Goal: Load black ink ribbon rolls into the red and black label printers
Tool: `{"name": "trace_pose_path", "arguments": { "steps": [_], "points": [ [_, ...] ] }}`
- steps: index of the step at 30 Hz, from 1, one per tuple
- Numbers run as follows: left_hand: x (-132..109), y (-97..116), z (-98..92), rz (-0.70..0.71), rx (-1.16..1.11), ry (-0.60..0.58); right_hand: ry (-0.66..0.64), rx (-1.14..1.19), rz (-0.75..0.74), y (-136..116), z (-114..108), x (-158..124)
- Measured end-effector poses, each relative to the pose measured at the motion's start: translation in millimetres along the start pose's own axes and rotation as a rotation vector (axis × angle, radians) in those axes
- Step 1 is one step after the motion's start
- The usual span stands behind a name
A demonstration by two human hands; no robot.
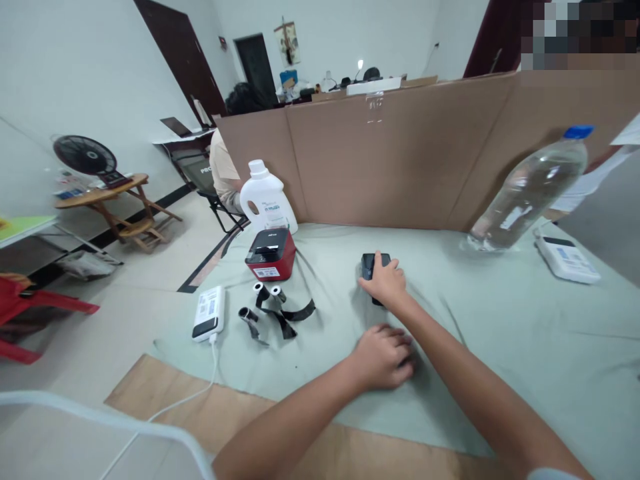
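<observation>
My right hand (386, 281) reaches over a small black box-shaped device (369, 263) on the green tablecloth. Its thumb and index finger grip the device, and the palm hides part of it. Nearer to me, my left hand (383, 357) rests on the cloth with its fingers curled under; whatever lies beneath them is hidden. To the left are several small rolls (260, 291) with black strips partly unwound. Behind the rolls stands a red and black label printer (273, 255). A white power bank (209, 313) with a cable plugged in lies farther left.
A white jug (269, 197) stands behind the printer. A cardboard partition (375, 160) closes off the table's back edge. At the right are a large clear water bottle (533, 190) with a blue cap and another white power bank (567, 259). People sit beyond the partition.
</observation>
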State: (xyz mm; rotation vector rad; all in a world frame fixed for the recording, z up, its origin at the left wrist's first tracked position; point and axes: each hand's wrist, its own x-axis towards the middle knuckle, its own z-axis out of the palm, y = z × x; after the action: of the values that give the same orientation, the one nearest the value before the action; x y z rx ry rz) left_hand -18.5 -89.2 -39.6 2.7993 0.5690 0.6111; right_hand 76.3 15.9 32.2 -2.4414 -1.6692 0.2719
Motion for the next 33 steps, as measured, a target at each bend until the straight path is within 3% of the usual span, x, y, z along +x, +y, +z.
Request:
{"name": "trace_pose_path", "arguments": {
  "steps": [4,8,10,12,15,18,28,33],
  "points": [
    [-1.6,-9.4,-20.0,-0.137,-0.037,0.17,-0.009,0.007,-0.016,11.7,-0.8,-6.0],
    [10.1,-47.5,-52.2,-0.583,-0.199,0.379,-0.006,0.139,-0.132,47.8,-6.2,6.4],
    [21.5,-74.0,-60.8,-0.755,-0.191,0.322,0.006,0.226,-0.223,66.6,0.9,15.4],
    [32.5,-97.5,-61.0,-0.823,-0.149,0.194,0.035,0.314,-0.297,81.4,15.0,21.7],
    [42.3,-117.4,-51.0,-0.838,-0.137,0.082,0.113,0.396,-0.338,93.5,38.1,24.2],
    [43.9,-119.7,-41.3,-0.849,-0.107,0.088,0.154,0.435,-0.355,97.0,50.5,22.9],
    [39.9,-121.9,-42.9,-0.699,0.239,-0.111,0.139,0.499,-0.36,97.5,50.1,22.8],
    [36.5,-124.5,-39.4,-0.707,0.214,-0.093,0.14,0.505,-0.355,98.8,53.5,23.8]
  ]
}}
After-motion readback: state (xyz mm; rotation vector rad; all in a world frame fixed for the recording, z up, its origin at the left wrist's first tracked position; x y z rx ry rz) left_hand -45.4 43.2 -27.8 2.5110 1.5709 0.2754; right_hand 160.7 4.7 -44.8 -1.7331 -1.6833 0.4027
